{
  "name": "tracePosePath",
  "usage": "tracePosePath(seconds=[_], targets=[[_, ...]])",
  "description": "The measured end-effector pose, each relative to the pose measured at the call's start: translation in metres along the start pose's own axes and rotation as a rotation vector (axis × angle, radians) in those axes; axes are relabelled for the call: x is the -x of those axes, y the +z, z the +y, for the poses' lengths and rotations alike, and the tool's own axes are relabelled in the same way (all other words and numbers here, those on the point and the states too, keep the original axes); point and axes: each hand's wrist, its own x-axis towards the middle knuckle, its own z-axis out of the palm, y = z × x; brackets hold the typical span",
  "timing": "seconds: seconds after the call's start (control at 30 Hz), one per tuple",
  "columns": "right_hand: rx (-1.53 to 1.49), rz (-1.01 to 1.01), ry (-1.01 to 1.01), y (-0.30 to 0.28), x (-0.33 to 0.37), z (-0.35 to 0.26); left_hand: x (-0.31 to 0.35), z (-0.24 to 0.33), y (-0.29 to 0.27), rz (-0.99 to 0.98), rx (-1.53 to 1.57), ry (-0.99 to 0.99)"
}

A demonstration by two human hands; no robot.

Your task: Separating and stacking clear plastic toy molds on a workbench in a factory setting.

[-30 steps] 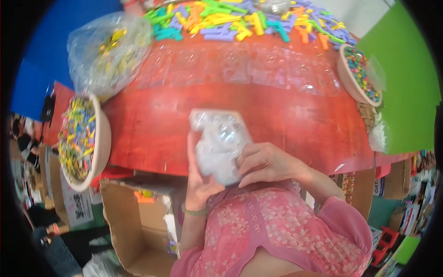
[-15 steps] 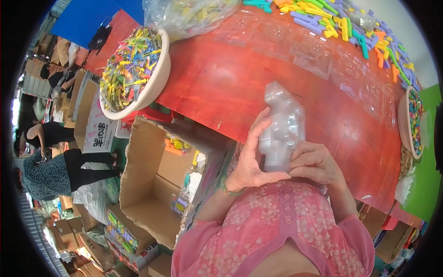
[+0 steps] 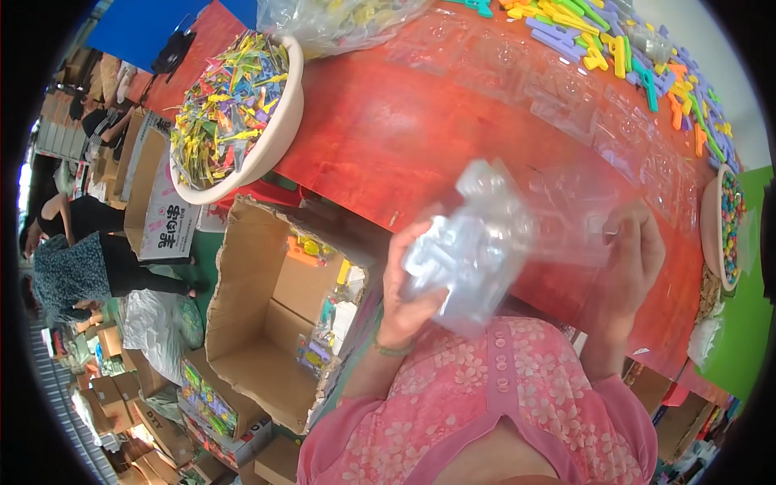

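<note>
My left hand [image 3: 400,311] grips a nested stack of clear plastic blister shells [image 3: 477,250] above the table's near edge. Between the fingers of my right hand [image 3: 634,259] is a single clear blister shell [image 3: 570,222], smeared by motion, just right of the stack. Beyond them, rows of similar clear shells [image 3: 558,101] lie on the red table [image 3: 364,137]. Behind those rows, at the far right, is a pile of yellow, purple, green and orange toy guns [image 3: 618,52].
To the left, a white basin [image 3: 284,121] holds small colourful pieces, beside a clear bag [image 3: 339,24]. A basin of coloured beads [image 3: 731,226] stands at right. An open cardboard box [image 3: 250,307] sits below the table edge. Several people [image 3: 73,267] are at far left.
My right hand has moved right, away from the stack, with one clear shell in its fingers. My left hand has shifted left and tilted the stack.
</note>
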Motion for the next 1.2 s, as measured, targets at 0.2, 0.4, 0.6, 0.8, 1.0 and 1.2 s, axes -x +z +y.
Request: tracePosePath(seconds=[0.2, 0.4, 0.6, 0.8, 1.0, 1.2], targets=[[-0.307, -0.001, 0.121, 0.011, -0.062, 0.004, 0.016, 0.019, -0.036, 0.261, 0.194, -0.076], [-0.051, -0.176, -0.07, 0.086, -0.075, -0.005, 0.044, 0.042, -0.073, 0.515, 0.272, 0.042], [0.443, -0.519, -0.907, 0.23, -0.055, 0.056, 0.076, 0.033, -0.105, 0.524, 0.444, 0.047], [0.738, -0.664, -0.82, 0.296, -0.05, 0.096, 0.091, 0.016, -0.122, 0.492, 0.61, 0.115], [0.726, -0.686, -0.707, 0.326, -0.046, 0.101, 0.098, 0.004, -0.131, 0.348, 0.643, 0.085], [0.694, -0.668, -0.605, 0.339, -0.041, 0.092, 0.095, -0.008, -0.118, 0.467, 0.588, 0.108]])
